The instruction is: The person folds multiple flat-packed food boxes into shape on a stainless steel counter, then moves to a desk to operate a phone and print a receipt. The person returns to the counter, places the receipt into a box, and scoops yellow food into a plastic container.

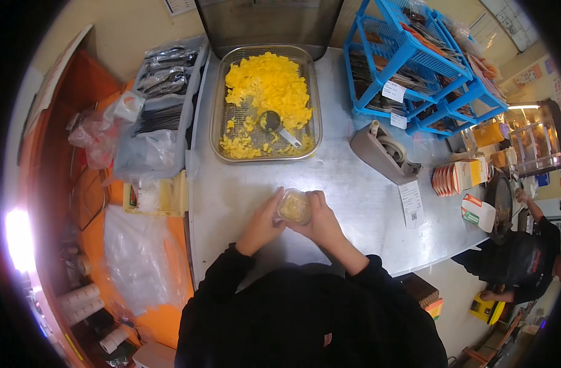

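A small clear plastic tub (294, 207) with pale yellow contents is held between my two hands above the near middle of the metal table. My left hand (262, 222) is closed on its left side. On the other side, my right hand (322, 222) grips it with fingers curled round the edge. Beyond the hands, a metal tray with a mesh insert (216, 126) holds a heap of yellow scrambled egg (268, 76). A measuring scoop with a silver handle (289, 137) lies in the tray, at the near side of the heap.
Blue plastic racks (437, 76) full of packets stand at the far right. Nearer are a tape dispenser (381, 153), a printed slip (410, 207) and stacked cartons (455, 176). Grey bins (187, 116) with wrapped utensils line the left. A co-worker (519, 260) stands at the right.
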`<move>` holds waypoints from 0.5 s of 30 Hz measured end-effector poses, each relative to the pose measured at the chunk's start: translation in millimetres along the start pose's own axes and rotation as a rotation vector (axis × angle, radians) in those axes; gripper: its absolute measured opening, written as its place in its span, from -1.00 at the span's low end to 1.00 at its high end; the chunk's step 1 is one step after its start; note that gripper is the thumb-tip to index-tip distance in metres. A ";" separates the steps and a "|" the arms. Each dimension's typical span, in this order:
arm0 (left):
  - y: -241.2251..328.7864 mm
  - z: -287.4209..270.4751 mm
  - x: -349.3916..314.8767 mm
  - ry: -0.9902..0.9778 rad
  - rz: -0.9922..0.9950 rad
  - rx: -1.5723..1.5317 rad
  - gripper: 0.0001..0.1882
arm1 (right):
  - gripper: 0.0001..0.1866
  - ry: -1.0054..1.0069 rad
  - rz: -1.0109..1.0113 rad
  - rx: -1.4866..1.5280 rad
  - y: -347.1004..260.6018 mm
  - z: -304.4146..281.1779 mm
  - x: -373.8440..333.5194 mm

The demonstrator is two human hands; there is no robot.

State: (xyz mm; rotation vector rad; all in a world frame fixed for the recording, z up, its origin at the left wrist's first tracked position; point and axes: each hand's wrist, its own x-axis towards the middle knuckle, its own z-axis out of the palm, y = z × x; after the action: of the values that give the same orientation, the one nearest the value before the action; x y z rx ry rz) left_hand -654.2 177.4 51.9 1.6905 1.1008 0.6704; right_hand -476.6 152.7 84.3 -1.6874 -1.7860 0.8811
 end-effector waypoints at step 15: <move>52.0 -97.7 70.3 0.322 0.210 0.407 -0.63 | -0.30 -0.020 -0.409 -0.449 4.6 20.2 17.0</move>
State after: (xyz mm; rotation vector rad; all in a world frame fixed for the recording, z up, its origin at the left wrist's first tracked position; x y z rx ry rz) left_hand -685.1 276.0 132.6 2.1173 1.3650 0.9216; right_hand -490.2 167.5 66.7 -1.4679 -2.3564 0.3348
